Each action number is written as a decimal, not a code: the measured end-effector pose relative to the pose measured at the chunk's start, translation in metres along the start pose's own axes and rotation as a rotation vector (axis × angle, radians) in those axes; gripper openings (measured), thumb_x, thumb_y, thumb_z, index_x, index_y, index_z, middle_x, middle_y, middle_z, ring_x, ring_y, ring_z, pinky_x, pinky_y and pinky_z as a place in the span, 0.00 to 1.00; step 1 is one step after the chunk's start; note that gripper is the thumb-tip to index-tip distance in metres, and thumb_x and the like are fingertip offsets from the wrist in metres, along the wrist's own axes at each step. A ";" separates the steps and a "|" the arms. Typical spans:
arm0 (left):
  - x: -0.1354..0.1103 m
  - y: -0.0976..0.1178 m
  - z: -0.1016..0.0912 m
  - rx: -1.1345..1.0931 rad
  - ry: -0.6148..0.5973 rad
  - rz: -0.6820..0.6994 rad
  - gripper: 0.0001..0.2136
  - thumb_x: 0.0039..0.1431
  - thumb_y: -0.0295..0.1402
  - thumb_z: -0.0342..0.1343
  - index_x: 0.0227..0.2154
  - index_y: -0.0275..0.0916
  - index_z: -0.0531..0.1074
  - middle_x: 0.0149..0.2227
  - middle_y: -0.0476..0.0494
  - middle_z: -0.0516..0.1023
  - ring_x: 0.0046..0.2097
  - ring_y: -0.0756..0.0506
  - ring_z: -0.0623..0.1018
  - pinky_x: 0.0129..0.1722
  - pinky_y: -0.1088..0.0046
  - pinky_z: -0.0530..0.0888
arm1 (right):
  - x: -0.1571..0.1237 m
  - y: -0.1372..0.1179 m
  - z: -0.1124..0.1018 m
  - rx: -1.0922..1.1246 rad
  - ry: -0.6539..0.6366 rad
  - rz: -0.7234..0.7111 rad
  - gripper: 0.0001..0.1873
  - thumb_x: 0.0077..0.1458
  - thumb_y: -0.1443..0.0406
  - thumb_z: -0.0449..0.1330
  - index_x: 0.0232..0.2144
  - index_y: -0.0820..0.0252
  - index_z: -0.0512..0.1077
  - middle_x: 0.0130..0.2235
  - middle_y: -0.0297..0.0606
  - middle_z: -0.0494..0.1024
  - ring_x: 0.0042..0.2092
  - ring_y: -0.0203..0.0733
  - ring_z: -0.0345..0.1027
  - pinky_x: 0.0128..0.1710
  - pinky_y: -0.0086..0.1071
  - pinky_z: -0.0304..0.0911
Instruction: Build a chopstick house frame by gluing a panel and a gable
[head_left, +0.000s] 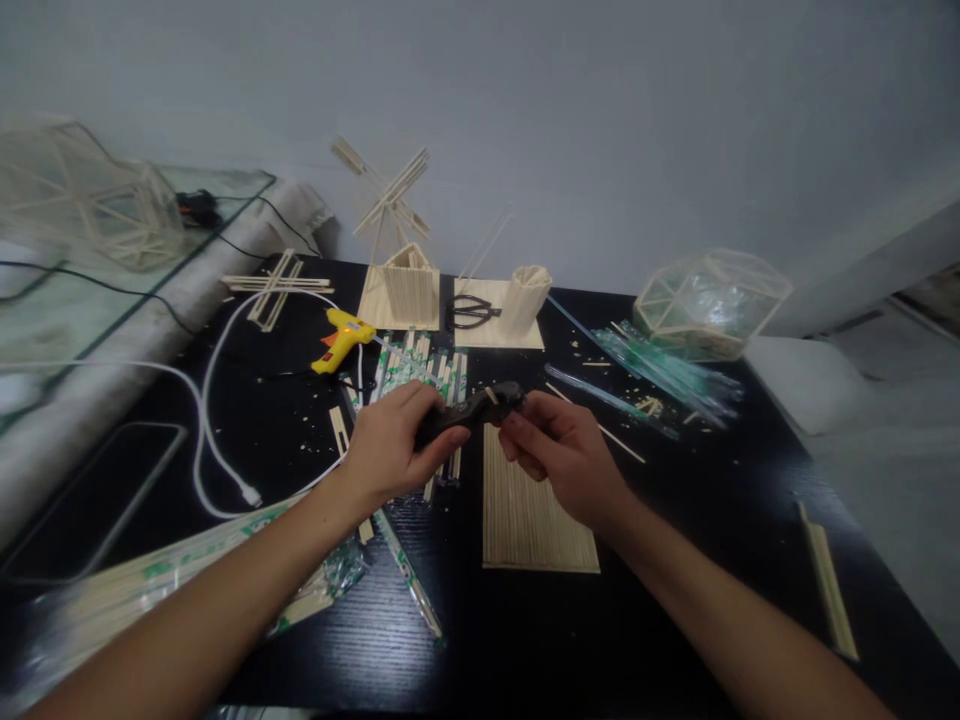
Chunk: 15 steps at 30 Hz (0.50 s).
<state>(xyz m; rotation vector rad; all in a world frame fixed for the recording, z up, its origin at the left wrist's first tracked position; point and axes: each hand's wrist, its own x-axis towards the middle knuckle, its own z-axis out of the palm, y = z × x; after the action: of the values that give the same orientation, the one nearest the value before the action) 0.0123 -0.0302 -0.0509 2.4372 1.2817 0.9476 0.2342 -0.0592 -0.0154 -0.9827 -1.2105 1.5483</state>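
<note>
Left hand [390, 435] is wrapping its fingers round the left end of a dark tool [474, 408], thumb lying along the near side. Tool is spanning the gap between both hands, above the black table [630, 620]. Right hand [574, 455] is curling its fingers inward at the tool's right end; cannot tell what they're gripping. Slatted wooden panel [536, 530] is lying just below.
</note>
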 end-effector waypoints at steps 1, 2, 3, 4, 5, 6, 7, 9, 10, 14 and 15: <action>0.000 0.000 0.000 -0.005 0.003 0.008 0.23 0.71 0.55 0.45 0.35 0.39 0.71 0.32 0.44 0.73 0.33 0.44 0.73 0.32 0.67 0.67 | 0.000 0.001 0.000 0.020 -0.008 0.012 0.16 0.61 0.55 0.68 0.29 0.60 0.73 0.24 0.29 0.72 0.20 0.26 0.53 0.18 0.26 0.44; 0.000 -0.001 0.000 -0.015 0.003 0.017 0.23 0.71 0.54 0.45 0.35 0.39 0.71 0.32 0.45 0.72 0.33 0.44 0.73 0.33 0.67 0.67 | 0.000 0.002 0.000 0.044 -0.018 0.024 0.15 0.61 0.56 0.68 0.30 0.60 0.73 0.24 0.29 0.72 0.20 0.26 0.53 0.18 0.26 0.44; -0.001 -0.002 0.001 -0.025 0.005 0.028 0.23 0.71 0.54 0.46 0.35 0.39 0.70 0.31 0.45 0.72 0.33 0.44 0.73 0.33 0.67 0.67 | 0.000 0.002 -0.001 0.070 -0.028 0.035 0.15 0.61 0.56 0.68 0.31 0.60 0.73 0.24 0.28 0.71 0.20 0.25 0.53 0.18 0.25 0.43; -0.001 -0.002 0.001 -0.033 0.008 0.039 0.22 0.71 0.54 0.46 0.35 0.39 0.70 0.31 0.45 0.72 0.33 0.44 0.73 0.32 0.67 0.67 | 0.000 0.003 -0.001 0.096 -0.041 0.047 0.15 0.61 0.56 0.68 0.31 0.60 0.73 0.24 0.28 0.71 0.20 0.25 0.52 0.18 0.25 0.42; -0.001 -0.003 0.001 -0.040 0.010 0.049 0.22 0.71 0.54 0.46 0.35 0.39 0.70 0.31 0.45 0.72 0.33 0.44 0.73 0.32 0.67 0.67 | 0.000 0.003 -0.002 0.120 -0.056 0.063 0.15 0.61 0.56 0.69 0.32 0.60 0.73 0.24 0.27 0.70 0.20 0.25 0.51 0.17 0.25 0.41; -0.001 -0.004 0.001 -0.047 0.012 0.057 0.22 0.71 0.53 0.46 0.36 0.39 0.70 0.32 0.45 0.72 0.33 0.44 0.73 0.32 0.67 0.67 | 0.000 0.002 -0.002 0.144 -0.074 0.087 0.15 0.61 0.56 0.69 0.32 0.60 0.73 0.24 0.27 0.70 0.20 0.24 0.50 0.17 0.24 0.40; -0.002 -0.004 0.001 -0.053 0.014 0.064 0.22 0.71 0.53 0.46 0.37 0.39 0.71 0.32 0.45 0.72 0.33 0.44 0.73 0.32 0.67 0.67 | 0.000 0.001 -0.003 0.166 -0.094 0.119 0.15 0.60 0.56 0.69 0.32 0.60 0.73 0.24 0.27 0.69 0.20 0.24 0.48 0.17 0.24 0.39; -0.002 -0.005 0.001 -0.060 0.013 0.075 0.21 0.70 0.53 0.46 0.38 0.39 0.71 0.33 0.44 0.73 0.34 0.43 0.73 0.32 0.67 0.68 | 0.002 -0.001 -0.005 0.216 -0.142 0.200 0.16 0.58 0.56 0.71 0.31 0.61 0.72 0.23 0.26 0.68 0.19 0.24 0.45 0.16 0.24 0.36; -0.002 -0.005 0.000 -0.064 0.010 0.078 0.22 0.70 0.53 0.46 0.38 0.39 0.71 0.33 0.44 0.73 0.34 0.43 0.74 0.32 0.67 0.68 | 0.002 -0.002 -0.006 0.248 -0.174 0.246 0.17 0.57 0.55 0.71 0.30 0.61 0.72 0.23 0.26 0.67 0.19 0.24 0.43 0.16 0.24 0.35; -0.001 -0.004 -0.001 -0.077 -0.012 0.085 0.22 0.70 0.54 0.45 0.37 0.39 0.71 0.32 0.44 0.73 0.34 0.43 0.74 0.32 0.67 0.68 | 0.005 -0.003 -0.009 0.337 -0.268 0.359 0.18 0.55 0.54 0.72 0.32 0.61 0.74 0.21 0.23 0.64 0.19 0.23 0.36 0.15 0.23 0.31; -0.001 -0.004 -0.001 -0.082 -0.015 0.086 0.22 0.70 0.54 0.45 0.36 0.39 0.71 0.32 0.44 0.73 0.33 0.43 0.73 0.32 0.67 0.68 | 0.005 -0.003 -0.009 0.336 -0.270 0.364 0.18 0.55 0.53 0.72 0.32 0.61 0.75 0.21 0.22 0.63 0.19 0.24 0.36 0.15 0.23 0.31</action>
<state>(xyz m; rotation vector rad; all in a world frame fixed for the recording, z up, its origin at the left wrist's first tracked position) 0.0081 -0.0289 -0.0524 2.4485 1.1189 0.9815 0.2415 -0.0522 -0.0147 -0.8175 -0.9340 2.1473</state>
